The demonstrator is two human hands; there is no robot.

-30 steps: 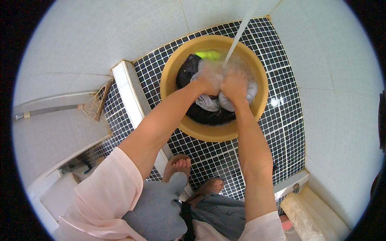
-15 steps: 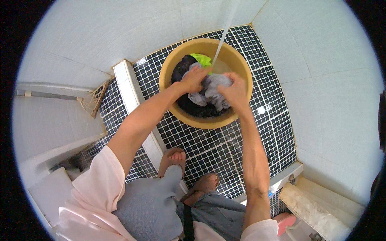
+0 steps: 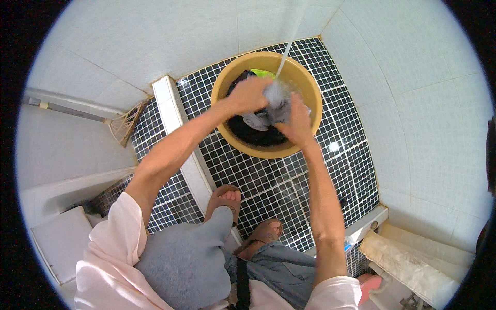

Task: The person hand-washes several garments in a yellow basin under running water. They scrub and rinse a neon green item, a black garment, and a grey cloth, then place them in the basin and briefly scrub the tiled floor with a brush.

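Observation:
A round yellow basin point(image 3: 268, 153) holds wet laundry in water. My left hand point(image 3: 252, 95) grips the upper left of a grey cloth point(image 3: 279, 104), fingers closed and slightly blurred. On the cloth's right side my right hand point(image 3: 298, 122) is closed round it, thumb toward the middle. A thin stream of water point(image 3: 285, 53) falls into the basin just beyond my hands. Black cloth point(image 3: 253, 135) lies in the near and left part of the basin. A bright green cloth point(image 3: 263, 73) shows at the far side, partly hidden by my left hand.
The basin stands on a black mosaic-tiled floor point(image 3: 258, 178) between pale walls. A white raised ledge point(image 3: 170, 108) runs along the left, past my sandalled feet point(image 3: 226, 200). A long-handled tool point(image 3: 72, 110) leans at the left wall; a beige curtain point(image 3: 408, 266) hangs lower right.
Both hands have drawn the grey cloth closer together and lifted part of it under the stream. My left hand has turned and shifted slightly. The view has tilted a little.

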